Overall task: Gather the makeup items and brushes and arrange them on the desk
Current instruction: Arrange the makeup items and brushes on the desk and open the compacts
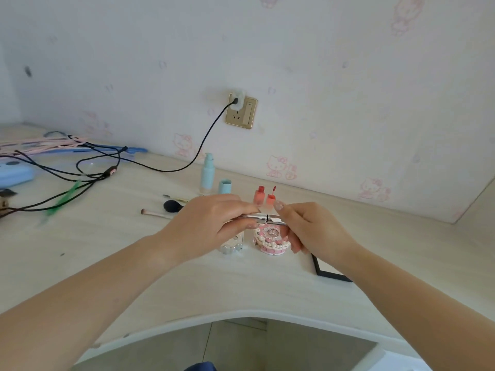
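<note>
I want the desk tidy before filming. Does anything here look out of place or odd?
Yes. The blue pump bottle stands uncapped, its cap beside it. One red lip tint is open, applicator sticking up. Black cables sprawl tangled across the desk's left side. Nothing looks spilled.

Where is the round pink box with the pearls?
The pearl-trimmed pink box sits on the desk mid-frame, just below the two hands, right of a clear silver case.

Wall socket [241,111] sitting on the wallpapered wall; black cable [203,141] running from it down to the table's left side, tangling there beside a blue case [14,174]; black-edged frame [330,271] lying flat at right.
</note>
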`<state>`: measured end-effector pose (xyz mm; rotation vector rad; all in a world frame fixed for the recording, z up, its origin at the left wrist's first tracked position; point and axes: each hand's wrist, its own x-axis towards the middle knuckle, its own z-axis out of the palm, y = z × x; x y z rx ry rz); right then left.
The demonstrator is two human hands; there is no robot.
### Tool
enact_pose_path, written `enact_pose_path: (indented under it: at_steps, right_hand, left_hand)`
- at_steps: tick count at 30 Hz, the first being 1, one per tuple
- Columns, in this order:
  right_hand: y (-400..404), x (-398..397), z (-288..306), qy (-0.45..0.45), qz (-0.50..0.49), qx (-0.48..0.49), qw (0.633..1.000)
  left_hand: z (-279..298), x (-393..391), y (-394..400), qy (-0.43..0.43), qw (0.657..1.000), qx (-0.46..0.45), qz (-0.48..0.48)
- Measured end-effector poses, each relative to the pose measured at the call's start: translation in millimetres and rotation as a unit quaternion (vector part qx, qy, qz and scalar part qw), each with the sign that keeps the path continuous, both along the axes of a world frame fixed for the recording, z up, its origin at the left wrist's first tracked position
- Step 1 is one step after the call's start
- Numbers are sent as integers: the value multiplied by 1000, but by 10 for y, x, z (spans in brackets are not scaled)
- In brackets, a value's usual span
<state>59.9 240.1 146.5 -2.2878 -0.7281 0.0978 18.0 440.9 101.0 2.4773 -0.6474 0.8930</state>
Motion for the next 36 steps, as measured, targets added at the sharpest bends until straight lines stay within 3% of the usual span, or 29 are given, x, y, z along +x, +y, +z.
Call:
enact_pose_path:
  at_steps: [7, 10, 15, 20, 24, 30, 36]
  right_hand:
    - [206, -3, -103, -103, 52, 51, 992]
    - [331, -29, -122, -88, 83, 39, 992]
    - [531, -57, -49, 17, 78, -8, 997]
    - [674, 11, -132, -36, 100, -28, 994]
    - [778, 47, -226, -4, 123, 0, 992]
    - [937, 35, -279, 43, 100, -40, 993]
    - [1052, 40, -410, -26, 126, -52, 990]
  left_hand:
    - [-5, -96, 262, -4, 1000, -9, 15]
    - [-10, -145, 356, -2, 1000, -16, 22]
    - [-44, -226, 508, -5, 999, -9, 33]
    - [-90, -270, 655, 4, 999, -13, 47]
    - [-149, -296, 772, 19, 998, -15, 53]
    - [-224, -339, 931, 46, 997, -9, 62]
    - [-316, -359, 1135, 88, 994, -21, 53]
